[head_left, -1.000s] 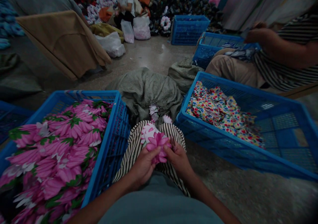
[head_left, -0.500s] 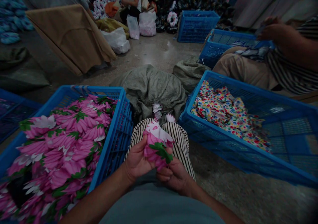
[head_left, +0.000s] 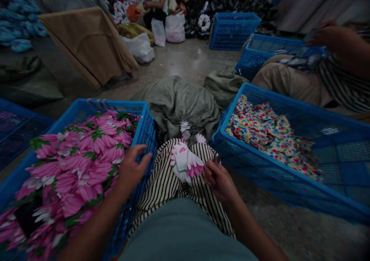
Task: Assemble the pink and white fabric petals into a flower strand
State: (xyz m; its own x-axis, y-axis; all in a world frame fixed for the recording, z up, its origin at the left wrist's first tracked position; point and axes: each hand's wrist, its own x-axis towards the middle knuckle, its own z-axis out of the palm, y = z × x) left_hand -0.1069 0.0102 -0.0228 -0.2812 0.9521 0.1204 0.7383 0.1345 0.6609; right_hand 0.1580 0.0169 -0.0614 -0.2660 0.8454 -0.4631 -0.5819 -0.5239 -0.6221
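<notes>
My left hand is open, fingers apart, beside the right rim of the left blue crate. That crate is heaped with pink, white and green petal-shaped fabric pieces. Over my striped trousers lies a white-and-pink petal fabric piece. My right hand is closed at its right edge, and a small dark pointed tool pokes out above the fingers. Whether those fingers also touch the fabric I cannot tell. More petal pieces lie just beyond my knees.
A grey-green sack slumps in front of my knees. To the right, a blue crate holds colourful patterned fabric. A person in striped clothing sits beyond it. A brown cloth-covered chair stands at the back left.
My left hand has let go of the pink-and-green petal piece and moved left to the crate. My right hand has shifted right and up. A white-and-pink piece now shows on my lap.
</notes>
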